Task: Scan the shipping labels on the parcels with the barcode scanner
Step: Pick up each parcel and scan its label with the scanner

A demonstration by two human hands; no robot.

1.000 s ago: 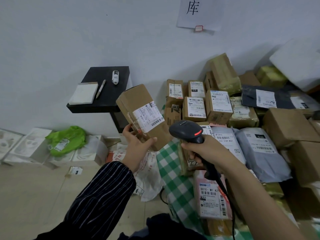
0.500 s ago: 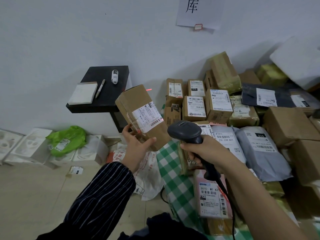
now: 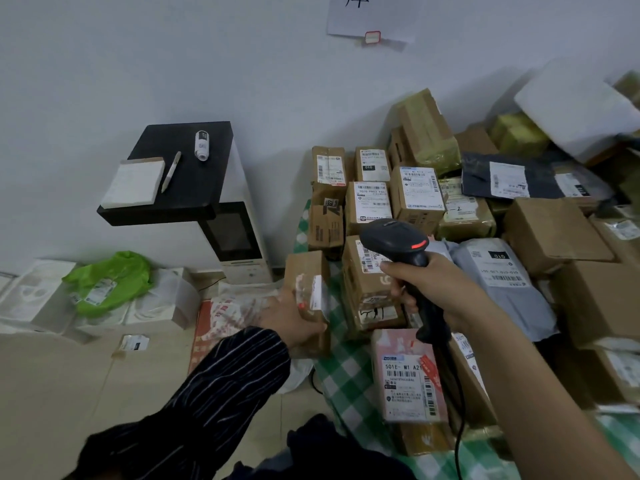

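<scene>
My left hand, in a striped sleeve, grips a brown box by its lower end, fingers curled round it. The box stands roughly upright just beside the nine o'clock edge of the heap of parcels, over the border of a green check cloth. It is blurred, and I cannot tell whether it touches the floor. Its white label sits on the face turned toward three o'clock, unreadable.

My right hand is wrapped tight round the handle of the black scanner, at three o'clock from the box and apart from it. The scanner's head points toward ten o'clock, a red light glows on its back, and its cord trails down toward six o'clock.

Below the scanner a pink parcel lies label up; a grey mailer rests at three o'clock of my right hand.

At ten o'clock a black worktop against the wall carries a white pad, a pen and a small white bottle. A green bag lies at nine o'clock on white cartons. A paper sign hangs on the wall at twelve.
</scene>
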